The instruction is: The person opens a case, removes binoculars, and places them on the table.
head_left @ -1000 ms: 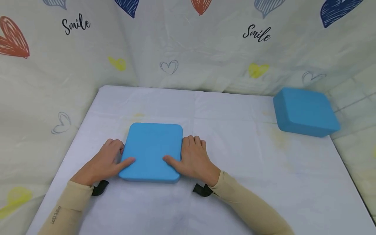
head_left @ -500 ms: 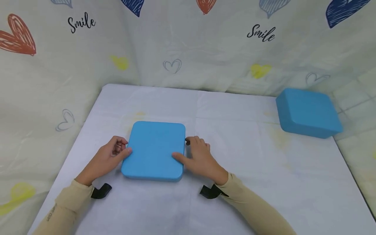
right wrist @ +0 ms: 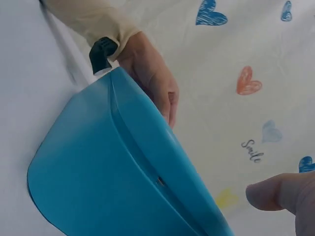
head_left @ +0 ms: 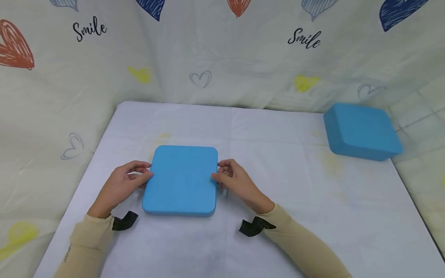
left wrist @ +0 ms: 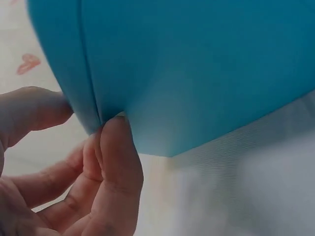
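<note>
A blue box [right wrist: 83, 162] with a square, round-cornered lid [head_left: 182, 181] lies in front of me in the head view. A seam between lid and body shows in both wrist views. At the lid's left edge, my left hand [head_left: 117, 187] pinches: its thumb lies against the lid's rim and a fingertip sits at the seam. My right hand [head_left: 241, 187] is at the opposite edge, its thumb [head_left: 220, 177] overlapping the lid and its other fingers bent against the side. In the right wrist view only that hand's thumb shows; its other fingers are hidden.
Another blue box [head_left: 365, 131] stands at the table's far right corner. White cloth covers the table [head_left: 295, 200], and a curtain [head_left: 240, 58] printed with hearts hangs behind and to the left. Dark straps [head_left: 126, 221] stick out at both wrists.
Both thumbs have drawn back from the top of the lid to its side edges, and the fingers have shifted along the sides. The box has stayed roughly where it was.
</note>
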`<act>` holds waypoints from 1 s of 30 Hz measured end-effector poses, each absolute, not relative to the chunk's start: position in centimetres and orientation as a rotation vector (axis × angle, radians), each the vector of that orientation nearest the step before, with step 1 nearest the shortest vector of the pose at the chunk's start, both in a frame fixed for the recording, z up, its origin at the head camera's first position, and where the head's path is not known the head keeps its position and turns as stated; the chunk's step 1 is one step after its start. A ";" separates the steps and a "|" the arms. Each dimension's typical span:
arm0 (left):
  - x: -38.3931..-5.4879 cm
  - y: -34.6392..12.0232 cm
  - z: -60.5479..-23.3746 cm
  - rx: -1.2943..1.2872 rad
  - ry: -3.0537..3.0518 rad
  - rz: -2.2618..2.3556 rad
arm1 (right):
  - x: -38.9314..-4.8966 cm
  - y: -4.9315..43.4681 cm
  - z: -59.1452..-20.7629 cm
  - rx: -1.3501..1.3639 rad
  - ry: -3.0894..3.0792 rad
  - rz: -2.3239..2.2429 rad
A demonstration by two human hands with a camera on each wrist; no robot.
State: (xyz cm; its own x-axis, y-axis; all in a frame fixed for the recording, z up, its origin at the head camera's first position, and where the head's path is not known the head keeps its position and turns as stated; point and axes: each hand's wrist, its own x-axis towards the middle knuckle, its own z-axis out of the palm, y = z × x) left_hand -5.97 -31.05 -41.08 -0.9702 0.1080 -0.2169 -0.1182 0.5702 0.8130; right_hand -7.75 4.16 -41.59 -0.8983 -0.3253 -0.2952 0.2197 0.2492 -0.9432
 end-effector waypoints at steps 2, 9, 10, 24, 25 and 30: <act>-6.2 -31.1 -41.0 -0.005 2.554 1.321 | -7.9 4.3 -41.7 -0.080 2.049 -1.724; -7.5 -31.1 -40.3 -0.022 2.539 1.229 | -8.2 4.4 -42.2 -0.002 2.012 -1.774; -7.7 -31.0 -40.2 -0.026 2.548 1.215 | -8.3 4.4 -42.2 0.007 2.010 -1.779; -9.0 -30.8 -39.2 0.004 2.545 1.119 | -9.1 4.8 -42.4 0.040 2.005 -1.806; -9.0 -30.9 -39.3 0.007 2.546 1.122 | -9.1 4.7 -42.3 0.040 1.996 -1.811; -9.2 -31.0 -39.5 -0.015 2.517 1.162 | -9.0 4.6 -42.2 0.092 1.973 -1.804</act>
State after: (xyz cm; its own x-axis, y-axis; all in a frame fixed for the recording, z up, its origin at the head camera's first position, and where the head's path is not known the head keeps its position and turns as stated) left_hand -9.16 -30.95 -39.47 -0.9325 0.1416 -0.3321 -0.1609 0.6607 0.7332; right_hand -9.03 4.63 -42.18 -0.8910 -0.2555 -0.3754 0.3511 0.1366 -0.9263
